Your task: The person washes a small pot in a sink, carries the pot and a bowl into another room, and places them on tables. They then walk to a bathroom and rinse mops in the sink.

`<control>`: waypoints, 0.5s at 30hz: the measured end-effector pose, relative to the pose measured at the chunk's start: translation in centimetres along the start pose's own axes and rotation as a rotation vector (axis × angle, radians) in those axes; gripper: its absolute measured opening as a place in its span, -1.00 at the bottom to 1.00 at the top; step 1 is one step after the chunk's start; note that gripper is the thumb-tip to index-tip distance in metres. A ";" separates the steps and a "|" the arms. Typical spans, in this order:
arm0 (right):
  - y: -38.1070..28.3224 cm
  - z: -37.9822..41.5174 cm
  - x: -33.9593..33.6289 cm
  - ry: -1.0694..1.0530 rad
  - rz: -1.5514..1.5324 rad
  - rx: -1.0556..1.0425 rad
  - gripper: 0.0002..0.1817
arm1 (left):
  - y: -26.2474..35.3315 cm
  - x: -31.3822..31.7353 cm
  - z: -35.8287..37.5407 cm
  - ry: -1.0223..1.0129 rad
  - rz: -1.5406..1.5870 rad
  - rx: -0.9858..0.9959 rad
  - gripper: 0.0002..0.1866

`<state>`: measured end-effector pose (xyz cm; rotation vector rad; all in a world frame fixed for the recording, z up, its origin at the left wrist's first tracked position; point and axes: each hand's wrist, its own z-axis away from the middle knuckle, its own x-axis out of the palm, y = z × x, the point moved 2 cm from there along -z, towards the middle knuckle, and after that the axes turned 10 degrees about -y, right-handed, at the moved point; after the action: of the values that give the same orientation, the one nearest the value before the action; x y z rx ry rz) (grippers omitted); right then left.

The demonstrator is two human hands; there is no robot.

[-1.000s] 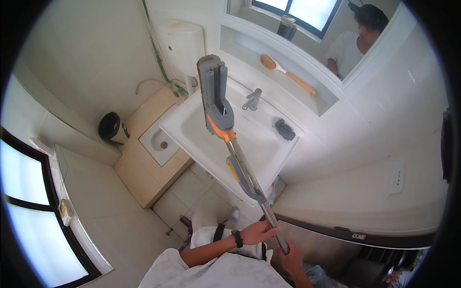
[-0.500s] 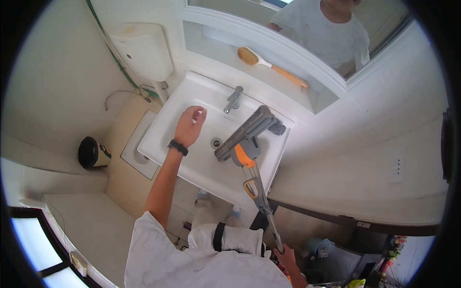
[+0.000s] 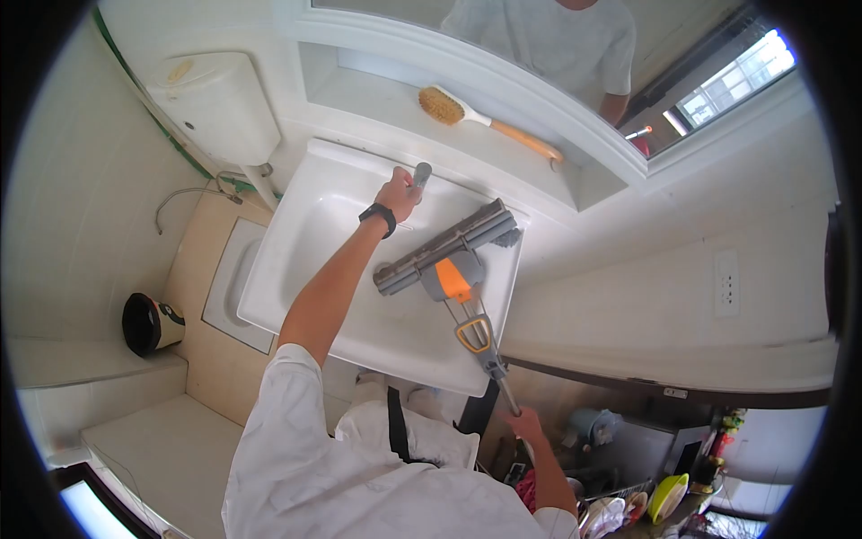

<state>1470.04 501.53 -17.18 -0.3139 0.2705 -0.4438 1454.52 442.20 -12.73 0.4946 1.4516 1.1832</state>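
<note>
My left hand (image 3: 400,193), with a black band on its wrist, is closed around the grey faucet (image 3: 423,172) at the back of the white sink (image 3: 280,269). My right hand (image 3: 527,424) grips the metal handle of a squeeze mop (image 3: 453,278) with an orange and grey head. Its long grey head lies at a slant over the basin, to the right of my left hand. A dark grey fuzzy item (image 3: 509,238) shows partly behind the mop head, near the sink's right rim. No water is visible from the faucet.
A wooden-handled brush (image 3: 519,136) rests on the shelf below the mirror (image 3: 539,40). On the left are a white cistern (image 3: 220,112), a floor toilet (image 3: 238,283) and a black bin (image 3: 151,323). Various items, including a yellow-green basin (image 3: 667,499), stand at lower right.
My left hand has moved from above the basin to the faucet and closed on it. The mop stays in my right hand, its head slightly turned. The camera view has shifted.
</note>
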 end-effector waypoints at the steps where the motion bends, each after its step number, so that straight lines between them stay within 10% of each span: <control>1: -0.3 -0.5 1.0 0.243 0.188 -0.088 -0.57 | 0.6 -0.4 0.3 0.005 -0.003 0.000 -0.59; 2: -0.9 -0.7 1.9 0.487 0.372 -0.179 -0.57 | 1.9 -0.9 0.5 0.004 0.072 0.008 -0.63; 15: -3.3 0.4 3.8 0.477 0.406 -0.122 -0.57 | 3.9 -3.1 2.0 0.000 -0.059 -0.070 -0.60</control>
<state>1472.19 497.09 -16.40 -0.2605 0.8135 -0.0936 1455.90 442.00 -7.55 0.4005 1.4107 1.1832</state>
